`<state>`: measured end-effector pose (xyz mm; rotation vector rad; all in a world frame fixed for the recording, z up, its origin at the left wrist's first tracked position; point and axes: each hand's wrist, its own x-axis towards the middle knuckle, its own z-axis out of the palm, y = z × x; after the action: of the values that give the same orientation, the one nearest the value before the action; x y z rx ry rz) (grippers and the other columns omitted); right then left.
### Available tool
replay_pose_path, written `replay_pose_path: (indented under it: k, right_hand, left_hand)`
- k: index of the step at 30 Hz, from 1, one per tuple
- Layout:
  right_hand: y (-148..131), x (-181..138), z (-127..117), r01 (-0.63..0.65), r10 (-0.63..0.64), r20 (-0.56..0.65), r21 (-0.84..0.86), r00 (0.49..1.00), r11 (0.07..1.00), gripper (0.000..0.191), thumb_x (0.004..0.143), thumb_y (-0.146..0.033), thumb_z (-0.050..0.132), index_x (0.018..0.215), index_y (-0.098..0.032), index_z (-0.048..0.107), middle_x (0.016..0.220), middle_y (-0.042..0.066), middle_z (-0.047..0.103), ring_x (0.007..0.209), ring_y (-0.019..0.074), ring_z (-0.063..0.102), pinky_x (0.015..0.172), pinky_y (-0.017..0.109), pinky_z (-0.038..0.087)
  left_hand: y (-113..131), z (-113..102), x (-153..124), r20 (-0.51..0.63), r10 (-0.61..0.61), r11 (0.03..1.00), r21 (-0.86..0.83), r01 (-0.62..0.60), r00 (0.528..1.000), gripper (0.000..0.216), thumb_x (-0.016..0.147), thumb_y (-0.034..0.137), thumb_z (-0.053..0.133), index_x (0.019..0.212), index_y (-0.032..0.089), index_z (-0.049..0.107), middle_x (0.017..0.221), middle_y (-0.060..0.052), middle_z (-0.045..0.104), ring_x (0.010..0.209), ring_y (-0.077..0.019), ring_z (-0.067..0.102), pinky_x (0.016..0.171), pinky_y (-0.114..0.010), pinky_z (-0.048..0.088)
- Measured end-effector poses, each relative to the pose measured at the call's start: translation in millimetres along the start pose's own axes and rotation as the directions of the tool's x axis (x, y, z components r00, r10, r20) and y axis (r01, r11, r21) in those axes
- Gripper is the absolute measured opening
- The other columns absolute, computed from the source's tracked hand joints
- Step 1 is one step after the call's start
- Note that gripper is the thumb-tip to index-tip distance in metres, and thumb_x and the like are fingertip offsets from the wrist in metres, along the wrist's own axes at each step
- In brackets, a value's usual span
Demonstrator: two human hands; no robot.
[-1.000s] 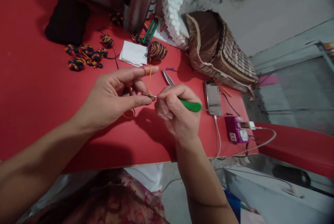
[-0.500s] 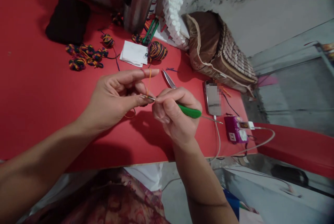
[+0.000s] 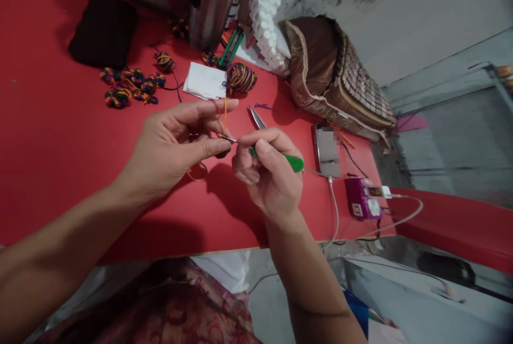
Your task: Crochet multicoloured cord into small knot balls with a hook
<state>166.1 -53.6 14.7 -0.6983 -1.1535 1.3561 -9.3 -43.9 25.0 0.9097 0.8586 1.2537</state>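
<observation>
In my right hand (image 3: 270,173) is a crochet hook (image 3: 294,163) with a green handle, its metal tip pointing left. My left hand (image 3: 180,141) pinches a small dark piece of crochet (image 3: 223,153) between thumb and fingers, most of it hidden. Orange yarn (image 3: 225,116) wraps the raised left index finger and runs down to the hook's tip. A loose loop of yarn hangs under the left thumb. Behind the hands lies a multicoloured yarn ball (image 3: 241,77). The blades of a pair of scissors (image 3: 256,117) stick out beyond my right hand.
Crocheted flowers (image 3: 128,86), a small yarn ball (image 3: 164,61), white paper (image 3: 204,81) and a black pouch (image 3: 103,30) lie at the back left. A steel flask (image 3: 214,7) and brown bag (image 3: 340,74) stand behind. On the right are a phone (image 3: 326,149), a purple box (image 3: 363,198) and cables.
My right hand has shifted slightly left and up with the hook. The left index finger has risen a little, and more of the dark crochet piece shows beneath the thumb.
</observation>
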Motion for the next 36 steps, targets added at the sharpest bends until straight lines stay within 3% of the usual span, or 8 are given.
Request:
replay_pose_path:
  k: [5,10,16,20,23,28,32,36]
  right_hand:
    - [3.7,-5.7,-8.3,0.125,-0.139,-0.03,-0.284,0.99,0.951,0.014,0.105,-0.035,0.075,0.107,-0.025,0.084,0.074,-0.002,0.069,0.052,0.0084,0.05,0.051,0.024,0.046]
    - [0.4,-8.3,-9.7,0.372,-0.379,0.12,-0.594,0.918,0.713,0.018,0.108,-0.025,0.071,0.119,-0.032,0.083,0.086,-0.001,0.076,0.068,0.0138,0.066,0.073,0.032,0.061]
    - [-0.8,-5.7,-3.8,0.564,-0.493,0.335,-0.695,0.803,0.445,0.032,0.106,-0.014,0.065,0.126,-0.034,0.08,0.094,0.0,0.083,0.079,0.0175,0.076,0.075,0.033,0.062]
    - [2.7,-10.4,1.8,0.45,-0.43,0.254,-0.771,0.866,0.451,0.025,0.108,-0.018,0.064,0.12,-0.034,0.079,0.099,0.001,0.084,0.084,0.0184,0.078,0.082,0.035,0.064]
    - [4.7,-14.3,6.8,0.426,-0.423,0.241,-0.8,0.874,0.423,0.022,0.108,-0.018,0.063,0.118,-0.031,0.078,0.098,0.002,0.085,0.087,0.0192,0.079,0.084,0.035,0.066]
    - [7.4,-19.4,5.9,0.342,-0.348,0.21,-0.86,0.914,0.379,0.02,0.109,-0.025,0.065,0.117,-0.03,0.083,0.101,0.005,0.086,0.094,0.0217,0.081,0.088,0.036,0.07]
    - [5.8,-19.1,0.5,0.422,-0.379,0.272,-0.812,0.885,0.403,0.021,0.106,-0.021,0.071,0.121,-0.031,0.083,0.102,0.005,0.086,0.093,0.0209,0.082,0.085,0.033,0.069]
    - [4.5,-16.8,0.7,0.488,-0.424,0.303,-0.752,0.853,0.443,0.03,0.105,-0.016,0.07,0.129,-0.031,0.079,0.102,0.004,0.085,0.091,0.0192,0.081,0.084,0.032,0.068]
  left_hand:
    - [1.0,1.1,2.9,-0.007,-0.009,0.999,-0.043,0.009,1.0,0.046,0.071,0.007,0.099,0.112,0.027,0.089,0.079,0.002,0.074,0.076,-0.0165,0.07,0.068,-0.029,0.063]
    - [0.9,3.0,1.7,-0.044,-0.103,0.994,-0.035,0.102,0.994,0.056,0.072,0.014,0.1,0.125,0.023,0.085,0.08,0.002,0.074,0.073,-0.0166,0.073,0.051,-0.022,0.06]
    - [-6.4,2.1,3.4,-0.023,-0.16,0.97,-0.187,0.153,0.987,0.053,0.068,0.006,0.098,0.118,0.022,0.085,0.078,0.004,0.074,0.068,-0.0116,0.072,0.062,-0.02,0.065]
    - [-10.2,7.6,1.3,-0.063,-0.106,0.975,-0.205,0.091,0.992,0.055,0.064,0.004,0.098,0.114,0.024,0.087,0.075,0.006,0.075,0.068,-0.0108,0.07,0.07,-0.021,0.065]
    - [-12.0,12.8,-0.6,-0.111,-0.098,0.973,-0.219,0.072,0.989,0.053,0.062,0.002,0.097,0.108,0.027,0.089,0.077,0.006,0.077,0.069,-0.0114,0.069,0.071,-0.024,0.064]
    - [-12.4,10.6,1.5,-0.013,-0.165,0.927,-0.343,0.151,0.986,0.055,0.057,0.003,0.099,0.105,0.025,0.087,0.072,0.008,0.076,0.064,-0.0096,0.067,0.068,-0.021,0.062]
    - [-8.4,4.2,2.5,0.059,-0.191,0.93,-0.309,0.2,0.98,0.054,0.061,0.005,0.1,0.11,0.024,0.087,0.073,0.006,0.075,0.063,-0.0102,0.068,0.061,-0.02,0.058]
    - [-6.5,5.8,-0.3,-0.008,-0.084,0.969,-0.234,0.08,0.996,0.051,0.066,0.005,0.097,0.112,0.026,0.088,0.076,0.005,0.076,0.069,-0.0109,0.068,0.063,-0.02,0.059]
